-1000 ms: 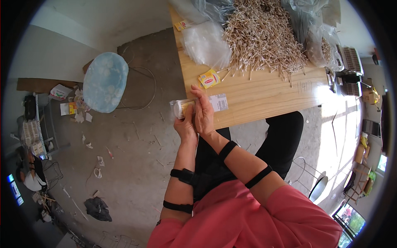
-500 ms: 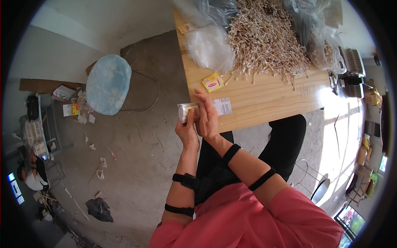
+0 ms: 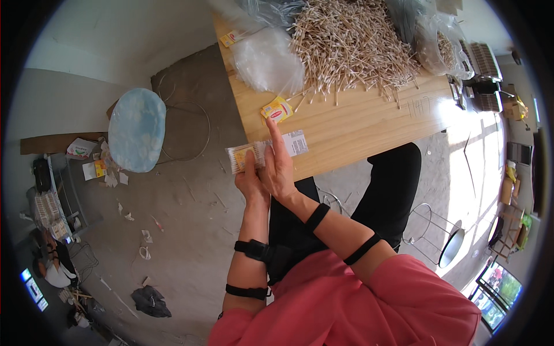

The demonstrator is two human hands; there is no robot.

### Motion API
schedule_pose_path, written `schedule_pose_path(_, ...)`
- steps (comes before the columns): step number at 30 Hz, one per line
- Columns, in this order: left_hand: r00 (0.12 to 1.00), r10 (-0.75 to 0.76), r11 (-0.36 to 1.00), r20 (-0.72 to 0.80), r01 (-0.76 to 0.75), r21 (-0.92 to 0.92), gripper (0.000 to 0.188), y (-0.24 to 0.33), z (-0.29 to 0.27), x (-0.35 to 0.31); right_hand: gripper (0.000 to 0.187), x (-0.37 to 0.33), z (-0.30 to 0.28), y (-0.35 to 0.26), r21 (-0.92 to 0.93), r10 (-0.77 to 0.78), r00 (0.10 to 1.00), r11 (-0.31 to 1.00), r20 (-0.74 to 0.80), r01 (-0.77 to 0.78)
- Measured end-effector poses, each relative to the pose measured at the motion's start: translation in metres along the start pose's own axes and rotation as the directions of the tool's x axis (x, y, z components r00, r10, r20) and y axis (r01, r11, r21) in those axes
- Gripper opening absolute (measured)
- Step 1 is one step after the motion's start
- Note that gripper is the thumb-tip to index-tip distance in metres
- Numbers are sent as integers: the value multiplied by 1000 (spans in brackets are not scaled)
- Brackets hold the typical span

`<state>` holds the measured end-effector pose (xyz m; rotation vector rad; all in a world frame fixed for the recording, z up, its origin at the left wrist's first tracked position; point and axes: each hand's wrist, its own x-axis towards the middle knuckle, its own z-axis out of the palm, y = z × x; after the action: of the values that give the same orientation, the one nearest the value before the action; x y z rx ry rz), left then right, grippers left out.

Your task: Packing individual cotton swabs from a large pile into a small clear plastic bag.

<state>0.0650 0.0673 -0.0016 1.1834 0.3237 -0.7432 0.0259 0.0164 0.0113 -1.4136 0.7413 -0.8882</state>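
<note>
The swab pack (image 3: pixel 242 157) has just turned: its swab tips showed end-on half a second ago, and now its broad face with the yellow label tips up into view, spreading farther left. For the handling in progress, this seems to make the label side easier to check and reach. The pack is in the hands at the near left corner of the table (image 3: pixel 358 124).

The left hand (image 3: pixel 252 184) holds the pack, thumb laid across its face; the fingers underneath are hidden. The right hand (image 3: pixel 279 170) is against the pack's right part, one finger stretched straight toward the far side; whether its other fingers grip anything, I cannot tell.

A white printed slip (image 3: pixel 297 143) is just right of that hand, with yellow cards (image 3: pixel 277 109) farther off. The loose swab heap (image 3: pixel 355 49) covers the far part of the table, right of clear plastic bags (image 3: pixel 268 62)
</note>
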Motion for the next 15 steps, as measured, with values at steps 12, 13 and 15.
schedule_pose_path(12,1000,-1,1000,14,0,29,42,-1,-4,2,62,-51,-24,9,-545,73,963,835,259,83)
schedule_pose_path(13,999,17,999,34,-19,49,41,-2,-6,3,62,-50,-24,9,-545,72,964,834,258,83)
schedule_pose_path(15,998,34,997,57,-38,70,40,-3,-9,4,61,-46,-26,8,-565,-5,935,796,354,218)
